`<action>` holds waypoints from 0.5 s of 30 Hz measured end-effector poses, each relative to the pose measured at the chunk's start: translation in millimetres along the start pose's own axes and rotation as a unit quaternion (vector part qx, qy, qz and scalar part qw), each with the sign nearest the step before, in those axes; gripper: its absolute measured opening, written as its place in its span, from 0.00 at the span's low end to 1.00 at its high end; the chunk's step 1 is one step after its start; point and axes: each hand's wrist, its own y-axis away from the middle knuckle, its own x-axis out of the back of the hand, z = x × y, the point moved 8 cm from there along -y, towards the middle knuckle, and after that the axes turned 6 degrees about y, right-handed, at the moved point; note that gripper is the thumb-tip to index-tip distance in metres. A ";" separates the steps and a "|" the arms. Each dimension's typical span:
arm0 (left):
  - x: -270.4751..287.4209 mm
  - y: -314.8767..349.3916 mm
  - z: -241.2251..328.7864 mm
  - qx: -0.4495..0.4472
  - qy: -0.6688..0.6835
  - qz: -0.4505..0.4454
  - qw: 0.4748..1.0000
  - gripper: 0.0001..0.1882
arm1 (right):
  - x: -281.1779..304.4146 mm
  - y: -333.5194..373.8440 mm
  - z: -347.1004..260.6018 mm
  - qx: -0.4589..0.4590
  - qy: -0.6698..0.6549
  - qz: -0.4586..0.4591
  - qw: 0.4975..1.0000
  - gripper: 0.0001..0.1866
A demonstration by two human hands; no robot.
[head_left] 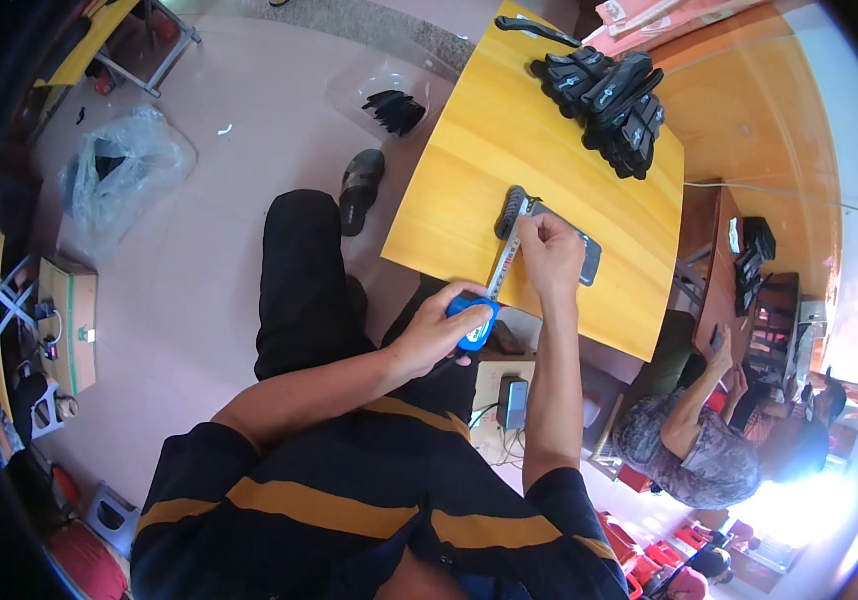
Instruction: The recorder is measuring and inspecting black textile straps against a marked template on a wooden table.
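Left hand (437,330) curled tightly around a blue tape-measure case (476,318) at the near edge of the yellow wooden table (469,150); right hand (549,255), just beyond, pinches the extended white tape blade (505,262) over a flat dark rectangular piece (589,262). Farther off lies a pile of black gloves (609,95).

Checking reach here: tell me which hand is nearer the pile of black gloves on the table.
Right. The right hand rests on the table, pinching the tape blade, below the pile of black gloves. The left hand grips the blue tape measure at the table's near edge, farther off.

Blue tape measure (476,318), tape extended over black glove (512,212).
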 end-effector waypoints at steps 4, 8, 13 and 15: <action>-2.1 -4.3 2.8 -0.003 -0.030 0.015 0.999 0.23 | -1.6 -6.1 6.3 0.005 -0.007 0.045 0.999 0.14; -0.1 -9.0 10.9 -0.021 -0.026 0.012 0.999 0.24 | -0.9 -11.2 3.8 -0.015 0.033 0.045 0.998 0.15; 0.5 -11.9 9.1 0.044 0.019 -0.024 0.999 0.22 | -6.2 -16.8 1.8 -0.008 0.072 0.048 0.996 0.16; 1.3 -12.3 9.1 0.044 0.024 -0.024 0.998 0.23 | -6.9 -17.6 1.4 -0.023 0.079 0.045 0.996 0.16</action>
